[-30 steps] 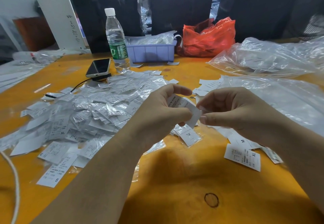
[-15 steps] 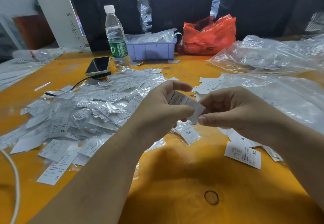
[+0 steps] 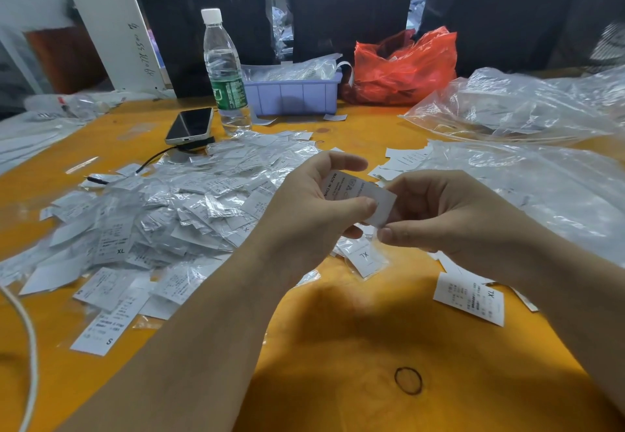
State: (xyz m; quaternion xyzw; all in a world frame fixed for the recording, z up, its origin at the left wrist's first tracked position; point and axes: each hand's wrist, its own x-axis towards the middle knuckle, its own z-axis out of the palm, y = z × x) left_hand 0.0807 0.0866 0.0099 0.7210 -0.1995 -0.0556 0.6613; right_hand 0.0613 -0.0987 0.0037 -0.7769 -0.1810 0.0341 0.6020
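Observation:
Both hands meet above the middle of the orange table [image 3: 338, 347]. My left hand [image 3: 314, 208] pinches a small white printed label [image 3: 351, 191] between thumb and fingers, the text "MADE IN CHINA" facing me. My right hand [image 3: 436, 215] pinches the label's right end, where a bit of clear plastic shows, with its fingers curled. A large heap of bagged labels [image 3: 162, 215] lies to the left. Below the hands lies one bagged XL label [image 3: 367, 259]. A loose XL label [image 3: 470, 298] lies under my right forearm.
At the back stand a water bottle [image 3: 225, 73], a phone [image 3: 191, 125] with a black cable, a lilac bin [image 3: 294, 96] and a red plastic bag [image 3: 402, 66]. Big clear plastic bags [image 3: 521, 178] cover the right side. A white cord [image 3: 28, 347] runs along the left edge.
The label has been turned a little in my fingers and its printed face shows more. Both hands stay close together in about the same place.

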